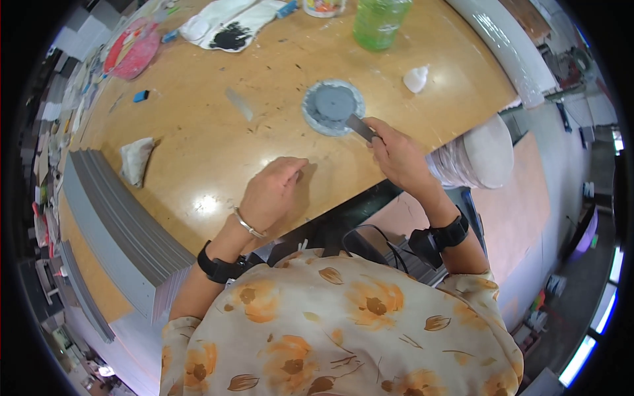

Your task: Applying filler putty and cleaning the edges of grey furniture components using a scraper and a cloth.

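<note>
My right hand (399, 155) grips a flat grey scraper (360, 128) between thumb and fingers. The blade's tip meets the near right edge of a round dish (308, 105) smeared with grey paste (335, 102). My left hand (269, 191) hovers at the near side of the wooden table (224, 152), fingers curled in and thumb side facing right. Whether it pinches anything small is hidden. A thin translucent strip (239, 104) lies on the table left of the dish, and a small white bottle (416, 79) stands to its right.
Long grey ribbed panels (125, 218) lie at the left, near a folded cloth (137, 160). Farther back are a blue block (140, 96), a pink dish (134, 53), a stained white glove (231, 26) and a green container (380, 26). White discs (485, 153) are stacked beyond the table's right edge.
</note>
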A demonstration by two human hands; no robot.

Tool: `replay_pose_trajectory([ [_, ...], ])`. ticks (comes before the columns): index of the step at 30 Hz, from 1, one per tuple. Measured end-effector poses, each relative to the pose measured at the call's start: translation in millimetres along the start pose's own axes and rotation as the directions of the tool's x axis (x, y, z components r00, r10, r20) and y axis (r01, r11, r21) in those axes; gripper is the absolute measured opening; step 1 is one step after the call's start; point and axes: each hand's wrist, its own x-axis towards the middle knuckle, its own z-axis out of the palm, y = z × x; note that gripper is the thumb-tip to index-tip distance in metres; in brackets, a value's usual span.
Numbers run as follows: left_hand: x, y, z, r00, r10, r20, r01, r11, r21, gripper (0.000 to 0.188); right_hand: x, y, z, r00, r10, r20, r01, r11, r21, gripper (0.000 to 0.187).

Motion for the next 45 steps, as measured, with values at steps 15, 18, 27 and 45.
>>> replay_pose_trajectory([
  [15,-35,27,125,0.703,0.173,0.689,0.133,0.921,-0.366,0.027,-161,86,55,0.621,0.756,0.206,-0.749,0.495,0.440,0.025],
  [18,-62,-9,188,0.648,0.071,0.758,0.202,0.944,-0.261,0.028,-219,80,75,0.508,0.828,0.238,-0.758,0.298,0.580,0.027],
  [27,-108,-160,334,0.554,-0.484,0.677,0.741,0.658,-0.136,0.024,-428,146,60,0.034,0.894,-0.447,-0.989,0.093,0.111,0.026],
  [45,-28,-398,584,0.771,-0.580,0.264,0.425,0.777,0.465,0.021,-592,159,154,-0.177,0.589,-0.789,-0.964,0.057,0.259,0.032],
])
